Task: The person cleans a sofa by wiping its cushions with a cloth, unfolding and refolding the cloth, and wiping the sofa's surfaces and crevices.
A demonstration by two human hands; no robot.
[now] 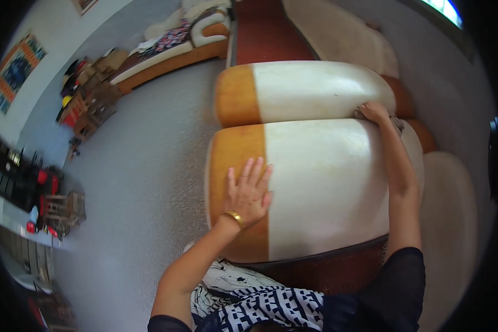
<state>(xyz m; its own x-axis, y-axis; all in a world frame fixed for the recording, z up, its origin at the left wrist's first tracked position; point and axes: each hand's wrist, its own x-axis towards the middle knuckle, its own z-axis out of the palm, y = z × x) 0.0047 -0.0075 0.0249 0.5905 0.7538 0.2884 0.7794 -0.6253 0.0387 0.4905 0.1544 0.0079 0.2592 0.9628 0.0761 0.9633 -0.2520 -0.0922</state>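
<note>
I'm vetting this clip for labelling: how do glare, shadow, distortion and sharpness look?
In the head view, glare whitens patches of the far cushion and near cushion, and the window is blown out; head view, soft shadow beside the right forearm; head view, strong fisheye bending and black corners; head view, left hand readable, clutter by the wall soft.

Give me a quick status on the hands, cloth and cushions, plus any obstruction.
Left hand flat on near cushion. Right hand bunched over cloth, at the gap beside far cushion. No obstruction visible around the cloth.
</note>
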